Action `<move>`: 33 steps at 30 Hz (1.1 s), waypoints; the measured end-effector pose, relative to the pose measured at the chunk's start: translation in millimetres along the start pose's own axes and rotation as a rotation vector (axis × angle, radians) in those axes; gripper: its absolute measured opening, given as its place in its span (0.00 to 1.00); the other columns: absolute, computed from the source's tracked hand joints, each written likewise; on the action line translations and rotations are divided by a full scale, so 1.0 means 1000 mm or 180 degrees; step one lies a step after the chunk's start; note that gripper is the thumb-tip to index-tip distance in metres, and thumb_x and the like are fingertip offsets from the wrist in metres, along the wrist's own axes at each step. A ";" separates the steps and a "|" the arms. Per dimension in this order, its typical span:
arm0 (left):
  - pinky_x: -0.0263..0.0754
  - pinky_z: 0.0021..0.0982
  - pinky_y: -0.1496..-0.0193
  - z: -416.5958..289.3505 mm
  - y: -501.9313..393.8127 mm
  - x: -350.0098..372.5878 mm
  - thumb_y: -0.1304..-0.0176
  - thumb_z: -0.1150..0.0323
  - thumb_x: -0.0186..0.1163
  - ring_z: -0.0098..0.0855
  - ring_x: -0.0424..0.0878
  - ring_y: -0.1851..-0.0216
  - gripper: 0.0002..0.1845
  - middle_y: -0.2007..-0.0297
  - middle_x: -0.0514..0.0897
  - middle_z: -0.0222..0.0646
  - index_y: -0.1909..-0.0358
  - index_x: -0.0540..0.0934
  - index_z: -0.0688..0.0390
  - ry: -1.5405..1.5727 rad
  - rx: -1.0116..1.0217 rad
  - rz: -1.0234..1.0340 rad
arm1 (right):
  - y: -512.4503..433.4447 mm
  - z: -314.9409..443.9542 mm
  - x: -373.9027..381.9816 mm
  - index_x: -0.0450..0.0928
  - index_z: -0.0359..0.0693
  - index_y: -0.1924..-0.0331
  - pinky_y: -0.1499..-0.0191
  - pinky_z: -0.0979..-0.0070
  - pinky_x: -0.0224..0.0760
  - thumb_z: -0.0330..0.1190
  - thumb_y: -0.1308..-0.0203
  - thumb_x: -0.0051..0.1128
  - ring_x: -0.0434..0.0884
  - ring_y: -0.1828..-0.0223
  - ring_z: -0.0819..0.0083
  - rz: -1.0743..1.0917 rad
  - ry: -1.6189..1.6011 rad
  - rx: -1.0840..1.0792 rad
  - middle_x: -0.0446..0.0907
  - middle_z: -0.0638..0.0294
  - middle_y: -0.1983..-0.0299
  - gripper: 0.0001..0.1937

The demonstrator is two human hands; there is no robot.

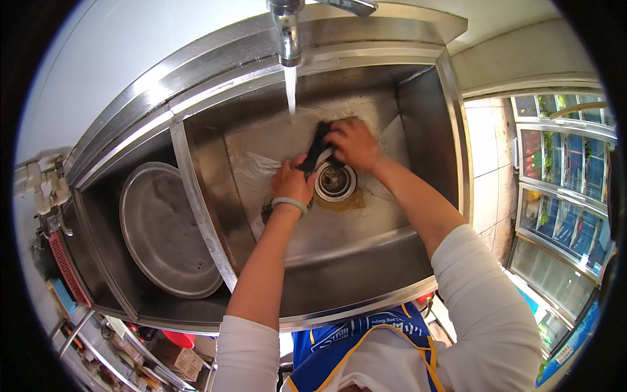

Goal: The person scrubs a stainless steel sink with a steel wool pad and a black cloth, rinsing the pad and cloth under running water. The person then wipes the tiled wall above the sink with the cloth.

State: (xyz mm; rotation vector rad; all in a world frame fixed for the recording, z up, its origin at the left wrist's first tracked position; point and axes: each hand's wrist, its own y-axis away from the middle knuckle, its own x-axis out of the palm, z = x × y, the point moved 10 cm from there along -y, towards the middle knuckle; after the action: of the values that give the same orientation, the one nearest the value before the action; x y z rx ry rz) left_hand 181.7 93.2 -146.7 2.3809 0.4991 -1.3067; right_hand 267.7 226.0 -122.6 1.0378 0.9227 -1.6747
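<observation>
Both my hands are down in the right basin of a stainless steel sink [367, 274]. A dark cloth-like item [313, 147] runs between them; motion blur hides what it is exactly. My left hand [292, 183], with a pale bangle at the wrist, grips its lower end. Around the upper end my right hand [353, 142] is closed, just above the round drain strainer [335, 181]. Water runs from the metal faucet [289, 46] into the basin, left of my right hand. Another dark, textured thing [267, 211] lies partly hidden behind my left wrist.
In the left basin rests a large round metal bowl [166, 235]. A metal divider [198, 201] separates the basins. Pipes [46, 188] and a red plastic basket [70, 269] are at far left. Glass-door refrigerators [563, 166] stand at right, beyond a tiled floor [490, 171].
</observation>
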 end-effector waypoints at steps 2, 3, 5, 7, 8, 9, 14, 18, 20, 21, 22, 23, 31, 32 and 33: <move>0.76 0.46 0.50 -0.001 -0.003 0.024 0.33 0.57 0.60 0.48 0.80 0.53 0.14 0.58 0.81 0.43 0.52 0.82 0.52 0.0105 -0.0402 0.0650 | 0.033 -0.033 -0.037 0.77 0.51 0.49 0.39 0.53 0.63 0.37 0.51 0.68 0.70 0.40 0.53 -0.0848 0.0389 0.1173 0.73 0.59 0.43 0.23; 0.76 0.46 0.50 -0.004 -0.008 0.024 0.33 0.57 0.60 0.47 0.81 0.54 0.13 0.58 0.81 0.42 0.53 0.82 0.51 0.0156 -0.0441 0.0690 | 0.044 -0.036 -0.033 0.77 0.49 0.48 0.40 0.54 0.64 0.38 0.48 0.67 0.72 0.41 0.53 -0.0550 0.0517 0.1512 0.74 0.58 0.44 0.21; 0.75 0.41 0.48 0.000 -0.015 0.027 0.31 0.53 0.58 0.46 0.81 0.50 0.17 0.51 0.82 0.42 0.49 0.82 0.52 0.0690 -0.0847 0.0894 | 0.064 -0.033 -0.030 0.77 0.47 0.46 0.42 0.56 0.67 0.41 0.41 0.63 0.74 0.44 0.52 -0.0100 0.0794 0.2175 0.77 0.57 0.46 0.20; 0.74 0.36 0.45 0.006 -0.019 0.021 0.29 0.47 0.56 0.42 0.81 0.48 0.22 0.47 0.83 0.39 0.46 0.82 0.52 0.1656 -0.1409 0.0912 | 0.064 -0.020 -0.025 0.78 0.44 0.47 0.43 0.59 0.69 0.41 0.38 0.60 0.77 0.46 0.52 -0.0221 -0.0716 0.2507 0.80 0.54 0.48 0.18; 0.74 0.37 0.45 -0.001 -0.026 0.012 0.29 0.44 0.53 0.40 0.80 0.46 0.25 0.45 0.82 0.36 0.44 0.80 0.51 0.2191 -0.1362 0.0836 | 0.063 -0.016 -0.020 0.78 0.42 0.48 0.44 0.61 0.70 0.42 0.37 0.59 0.78 0.47 0.52 -0.0215 -0.1422 0.2875 0.81 0.53 0.50 0.18; 0.74 0.38 0.44 -0.006 -0.028 0.008 0.29 0.40 0.50 0.38 0.80 0.45 0.28 0.43 0.82 0.33 0.41 0.78 0.50 0.2678 -0.1492 0.0961 | 0.053 -0.017 -0.023 0.79 0.38 0.50 0.46 0.66 0.72 0.40 0.33 0.55 0.81 0.52 0.52 -0.0482 -0.2162 0.3135 0.83 0.50 0.54 0.15; 0.76 0.41 0.47 -0.043 -0.053 -0.058 0.33 0.31 0.49 0.30 0.80 0.46 0.32 0.47 0.82 0.25 0.42 0.76 0.43 0.5403 -0.1773 0.1128 | -0.071 0.029 -0.107 0.80 0.39 0.53 0.50 0.72 0.71 0.36 0.29 0.52 0.79 0.57 0.68 -0.1582 -0.3341 0.1099 0.82 0.58 0.59 0.12; 0.79 0.33 0.59 -0.058 -0.093 -0.152 0.26 0.49 0.54 0.25 0.81 0.61 0.16 0.63 0.83 0.24 0.59 0.78 0.50 0.5495 -0.0390 -0.0026 | -0.091 0.034 -0.166 0.79 0.39 0.53 0.48 0.77 0.67 0.38 0.28 0.52 0.75 0.54 0.79 -0.2652 -0.2312 0.1229 0.79 0.67 0.58 0.12; 0.79 0.35 0.58 -0.046 -0.102 -0.177 0.24 0.54 0.53 0.27 0.81 0.63 0.15 0.65 0.82 0.28 0.62 0.77 0.54 0.5594 -0.0360 -0.0836 | -0.106 0.032 -0.143 0.78 0.41 0.51 0.48 0.76 0.67 0.38 0.29 0.53 0.76 0.54 0.78 -0.2398 -0.4370 0.1474 0.78 0.68 0.59 0.12; 0.79 0.35 0.57 -0.047 -0.107 -0.186 0.24 0.54 0.52 0.28 0.81 0.64 0.16 0.66 0.82 0.29 0.63 0.76 0.55 0.5742 -0.0173 -0.1072 | -0.113 0.036 -0.127 0.77 0.42 0.50 0.48 0.76 0.67 0.39 0.29 0.54 0.76 0.54 0.78 -0.2208 -0.5394 0.1747 0.78 0.69 0.59 0.12; 0.78 0.36 0.53 -0.047 -0.110 -0.180 0.24 0.54 0.53 0.29 0.81 0.63 0.15 0.66 0.81 0.30 0.62 0.75 0.55 0.6099 -0.0289 -0.0988 | -0.120 0.046 -0.117 0.76 0.44 0.49 0.52 0.79 0.69 0.38 0.30 0.56 0.76 0.57 0.78 -0.2170 -0.6430 0.1767 0.78 0.69 0.61 0.12; 0.78 0.36 0.52 -0.051 -0.114 -0.171 0.24 0.56 0.53 0.30 0.80 0.61 0.13 0.64 0.81 0.30 0.59 0.75 0.55 0.6319 -0.0434 -0.0766 | -0.128 0.059 -0.108 0.76 0.43 0.51 0.59 0.81 0.69 0.37 0.31 0.56 0.75 0.62 0.80 -0.1979 -0.7384 0.1866 0.77 0.69 0.62 0.11; 0.74 0.41 0.38 -0.091 -0.093 -0.119 0.28 0.56 0.43 0.35 0.80 0.44 0.22 0.45 0.82 0.32 0.41 0.76 0.53 0.7036 -0.1537 0.1287 | -0.142 0.037 -0.153 0.77 0.40 0.69 0.62 0.72 0.69 0.38 0.34 0.55 0.76 0.67 0.72 -0.1885 -0.4331 0.1457 0.76 0.62 0.76 0.11; 0.75 0.42 0.39 -0.088 -0.092 -0.120 0.30 0.55 0.45 0.33 0.81 0.46 0.19 0.50 0.84 0.28 0.46 0.78 0.50 0.7219 -0.1702 0.1161 | -0.141 0.048 -0.177 0.78 0.41 0.65 0.58 0.64 0.71 0.40 0.37 0.58 0.79 0.64 0.59 -0.1583 -0.1776 0.1069 0.79 0.58 0.69 0.11; 0.77 0.42 0.42 -0.090 -0.092 -0.122 0.30 0.56 0.45 0.33 0.81 0.46 0.18 0.49 0.83 0.28 0.47 0.79 0.50 0.7389 -0.1711 0.1207 | -0.129 0.063 -0.201 0.78 0.42 0.64 0.57 0.62 0.71 0.42 0.39 0.60 0.79 0.62 0.56 -0.2119 -0.1313 0.0309 0.79 0.57 0.65 0.12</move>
State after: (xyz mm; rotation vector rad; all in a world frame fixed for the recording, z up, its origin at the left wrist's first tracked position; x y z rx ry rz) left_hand 140.8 201.3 -12.6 2.0264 0.5896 1.8941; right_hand 173.7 269.6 101.1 0.4141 0.9686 -2.3867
